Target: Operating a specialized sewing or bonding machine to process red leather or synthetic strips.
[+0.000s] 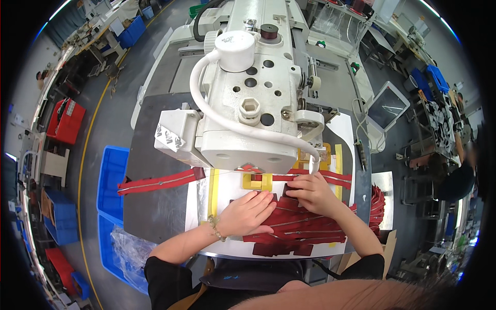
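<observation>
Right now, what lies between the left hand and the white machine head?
In the head view, a yellow frame lies between the left hand and the white machine head.

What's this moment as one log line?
left hand: on red zippers | right hand: at dark tab | white sewing machine: beyond both hands

Deep red for the zips (289, 222), striped lengthwise with silvery teeth (175, 179) and darkened to maroon at the end tabs (304, 250). Bright yellow on the clamp (257, 186), yellow too for the tape strips (213, 194) against the white sheet (225, 192). Off-white over the sewing machine (243, 142), spotted with round black plugs (250, 82); dark maroon on the thread spool (268, 32). Dark grey across the desk (155, 212). Plain black for the sleeves (168, 281), mixed pale green on the bracelet (214, 227). Strong blue for the bins (111, 196); grey for the floor (93, 155), crossed by a yellow line (80, 181).
</observation>
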{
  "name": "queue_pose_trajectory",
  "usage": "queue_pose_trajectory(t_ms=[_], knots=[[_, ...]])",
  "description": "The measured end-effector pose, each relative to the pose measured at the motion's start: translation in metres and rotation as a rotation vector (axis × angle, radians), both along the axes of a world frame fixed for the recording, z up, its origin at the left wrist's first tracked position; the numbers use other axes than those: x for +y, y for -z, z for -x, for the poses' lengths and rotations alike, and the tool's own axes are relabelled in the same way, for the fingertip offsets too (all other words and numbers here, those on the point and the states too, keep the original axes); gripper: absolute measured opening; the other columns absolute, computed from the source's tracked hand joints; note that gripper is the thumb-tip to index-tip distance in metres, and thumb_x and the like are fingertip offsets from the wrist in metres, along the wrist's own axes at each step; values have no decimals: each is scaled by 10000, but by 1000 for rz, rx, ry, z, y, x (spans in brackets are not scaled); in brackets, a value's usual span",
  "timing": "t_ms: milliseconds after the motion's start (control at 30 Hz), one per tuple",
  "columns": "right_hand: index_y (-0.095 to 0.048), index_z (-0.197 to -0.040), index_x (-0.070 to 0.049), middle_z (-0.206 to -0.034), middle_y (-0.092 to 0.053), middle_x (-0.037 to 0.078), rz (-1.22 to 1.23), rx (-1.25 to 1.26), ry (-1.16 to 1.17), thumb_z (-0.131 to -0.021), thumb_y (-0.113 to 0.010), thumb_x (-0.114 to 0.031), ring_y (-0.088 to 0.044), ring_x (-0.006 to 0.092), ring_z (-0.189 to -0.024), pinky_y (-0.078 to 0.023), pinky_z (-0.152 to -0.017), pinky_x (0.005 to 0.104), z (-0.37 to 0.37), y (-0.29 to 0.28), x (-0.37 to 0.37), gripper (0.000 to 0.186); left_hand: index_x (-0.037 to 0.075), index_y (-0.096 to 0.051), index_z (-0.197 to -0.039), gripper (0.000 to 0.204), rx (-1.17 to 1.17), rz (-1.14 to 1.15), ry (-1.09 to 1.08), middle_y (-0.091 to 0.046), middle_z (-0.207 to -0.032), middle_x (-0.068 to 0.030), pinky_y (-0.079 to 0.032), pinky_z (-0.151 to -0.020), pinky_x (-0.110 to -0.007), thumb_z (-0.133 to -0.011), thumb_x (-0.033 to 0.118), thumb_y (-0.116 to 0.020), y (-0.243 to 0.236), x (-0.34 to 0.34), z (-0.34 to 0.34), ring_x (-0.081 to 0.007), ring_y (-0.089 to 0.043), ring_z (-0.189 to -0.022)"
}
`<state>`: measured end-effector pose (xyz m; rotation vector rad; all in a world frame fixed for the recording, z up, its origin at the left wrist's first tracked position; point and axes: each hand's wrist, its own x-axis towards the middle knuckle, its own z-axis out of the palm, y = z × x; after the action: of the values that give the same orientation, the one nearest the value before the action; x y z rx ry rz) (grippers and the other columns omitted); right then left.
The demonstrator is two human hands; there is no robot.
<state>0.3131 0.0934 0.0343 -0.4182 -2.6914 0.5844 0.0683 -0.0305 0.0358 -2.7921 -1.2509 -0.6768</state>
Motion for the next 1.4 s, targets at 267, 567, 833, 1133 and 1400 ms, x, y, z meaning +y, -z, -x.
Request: queue_pose_trajectory(t_ms=[267,567,833,1133,1400], knots=[[-653,-1077,-77,-1185,-616,53,-102,-46,-21,-700,-590,33,-579,239,-1084,-474,-847,373,-11,-1,-19,398,2,-616,-1069,519,12,-14,-11,-613,-1134,-150,-437,-936,-379,-806,448,-657,4,8,-4,-262,-572,-1088],[-655,-1066,-67,-1205,-610,80,-54,-74,29,-716,-586,11,-584,246,-1091,-460,-898,364,-14,0,-23,365,2,-625,-1043,456,44,-5,-36,-615,-1124,-156,-439,-947,-382,-813,394,-664,1,10,-5,-271,-572,-1091],[-596,-1167,-116,-1307,-530,41,-194,-113,73,-685,-622,2,-518,235,-1195,-448,-878,406,14,-8,2,497,0,-622,-1030,452,37,-2,-34,-615,-1115,-159,-435,-961,-392,-804,388,-671,1,12,-4,-280,-572,-1090],[-672,-1033,-79,-1181,-631,51,-117,-25,36,-695,-597,38,-582,237,-1132,-496,-889,396,38,-3,20,366,2,-610,-1070,486,2,41,-84,-587,-1176,-174,-408,-997,-412,-799,400,-676,10,5,1,-298,-544,-1145],[-673,-1069,-85,-1189,-640,40,-44,25,80,-677,-578,81,-613,252,-1074,-507,-870,397,34,4,15,437,8,-608,-1081,497,-10,67,-106,-584,-1183,-175,-416,-997,-419,-796,409,-677,10,3,-1,-302,-541,-1156]])
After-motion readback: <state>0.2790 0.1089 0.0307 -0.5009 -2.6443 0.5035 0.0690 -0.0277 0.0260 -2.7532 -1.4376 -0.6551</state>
